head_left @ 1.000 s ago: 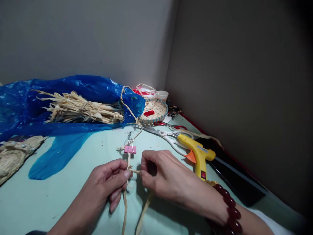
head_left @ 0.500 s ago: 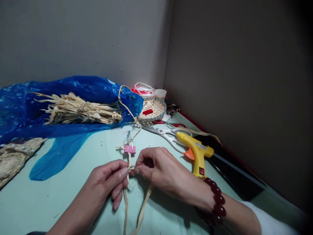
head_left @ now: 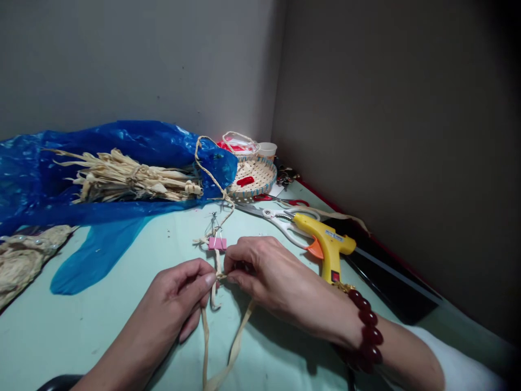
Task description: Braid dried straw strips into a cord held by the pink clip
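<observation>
My left hand pinches a pale straw strand between thumb and forefinger, where it forms a small knot. From the other side, my right hand grips the same knot's right end with thumb and fingertips. A pink binder clip holds the strand's far end on the table. Below the hands a long flat strip of straw hangs down in a loop, and a short curled end sits between them. A dark red bead bracelet circles my right wrist.
A yellow glue gun and white-handled scissors lie right of my right hand. Behind are a straw bundle on a blue plastic bag, a woven basket and red-handled scissors. A woven straw piece lies far left.
My hands have drawn slightly apart at the knot, and my left fingers have curled in more. The view has shifted a little.
</observation>
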The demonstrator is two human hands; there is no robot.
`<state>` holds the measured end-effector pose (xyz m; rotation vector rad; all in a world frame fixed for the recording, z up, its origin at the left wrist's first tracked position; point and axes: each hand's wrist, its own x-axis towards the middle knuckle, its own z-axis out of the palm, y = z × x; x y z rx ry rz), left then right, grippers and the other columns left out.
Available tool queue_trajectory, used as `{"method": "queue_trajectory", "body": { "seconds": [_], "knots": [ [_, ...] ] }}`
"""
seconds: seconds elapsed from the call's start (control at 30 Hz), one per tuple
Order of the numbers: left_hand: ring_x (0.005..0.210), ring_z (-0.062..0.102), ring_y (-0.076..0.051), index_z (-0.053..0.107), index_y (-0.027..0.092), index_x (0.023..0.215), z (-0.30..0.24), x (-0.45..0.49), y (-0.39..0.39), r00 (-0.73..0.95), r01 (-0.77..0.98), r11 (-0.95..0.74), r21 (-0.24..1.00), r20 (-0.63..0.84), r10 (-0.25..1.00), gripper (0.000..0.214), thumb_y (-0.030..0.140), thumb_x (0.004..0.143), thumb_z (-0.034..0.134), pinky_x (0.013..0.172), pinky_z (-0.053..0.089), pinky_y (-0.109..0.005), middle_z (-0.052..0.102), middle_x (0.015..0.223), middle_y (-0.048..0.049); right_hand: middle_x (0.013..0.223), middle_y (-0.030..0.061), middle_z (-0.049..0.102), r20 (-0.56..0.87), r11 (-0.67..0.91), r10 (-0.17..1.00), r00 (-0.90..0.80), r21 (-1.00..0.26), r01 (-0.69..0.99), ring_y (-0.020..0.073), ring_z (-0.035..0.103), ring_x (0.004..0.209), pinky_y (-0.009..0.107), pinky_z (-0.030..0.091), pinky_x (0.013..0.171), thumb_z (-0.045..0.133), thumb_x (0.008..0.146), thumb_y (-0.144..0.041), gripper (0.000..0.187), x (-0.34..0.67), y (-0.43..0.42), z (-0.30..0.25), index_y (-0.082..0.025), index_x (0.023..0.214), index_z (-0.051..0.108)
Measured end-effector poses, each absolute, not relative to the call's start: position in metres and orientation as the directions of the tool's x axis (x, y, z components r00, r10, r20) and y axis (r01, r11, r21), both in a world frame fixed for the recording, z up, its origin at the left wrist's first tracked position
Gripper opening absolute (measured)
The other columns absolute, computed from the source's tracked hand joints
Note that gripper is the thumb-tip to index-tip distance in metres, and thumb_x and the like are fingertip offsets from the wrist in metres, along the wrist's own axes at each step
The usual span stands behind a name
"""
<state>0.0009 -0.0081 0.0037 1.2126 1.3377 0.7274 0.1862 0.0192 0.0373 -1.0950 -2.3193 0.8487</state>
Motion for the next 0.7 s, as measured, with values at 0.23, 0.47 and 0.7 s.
{"method": "queue_trajectory", "body": {
  "seconds": [0.23,0.47,0.7],
  "knots": [
    [0.033,0.030,-0.001,0.056,0.017,0.072,0.001,0.005,-0.006,0.131,0.139,0.347,0.927,-0.365,0.922,0.026,0.042,0.078,0.062,0.033,0.022,-0.014,0.049,0.054,0.0081,0.081,0.0033,0.068,0.130,0.496,0.801,-0.585,-0.692,0.525,0.0115,0.056,0.072,0.022,0.037,0.067,0.055,0.085,-0.010,0.016,0.186,0.020,0.038,-0.015,0.086,0.070],
    [0.041,0.024,-0.001,0.058,0.017,0.076,0.008,0.009,-0.007,0.103,0.048,0.446,0.894,-0.449,0.888,0.023,0.037,0.072,0.070,0.039,0.013,-0.014,0.049,0.056,0.0072,0.081,0.0027,0.067,0.200,0.597,0.706,-0.679,-0.684,0.419,0.0119,0.056,0.074,0.022,0.039,0.068,0.057,0.085,-0.008,0.016,0.193,0.033,0.038,-0.015,0.087,0.072],
    [0.045,0.030,-0.002,0.056,0.017,0.072,0.008,0.002,-0.002,0.154,0.031,0.463,0.886,-0.462,0.873,0.021,0.027,0.067,0.074,0.041,0.015,-0.012,0.046,0.056,0.0076,0.081,0.0045,0.057,0.240,0.790,0.580,-0.779,-0.401,0.464,0.0139,0.046,0.073,0.026,0.035,0.065,0.051,0.086,-0.003,0.022,0.188,0.033,0.047,-0.013,0.081,0.069]
  ]
}}
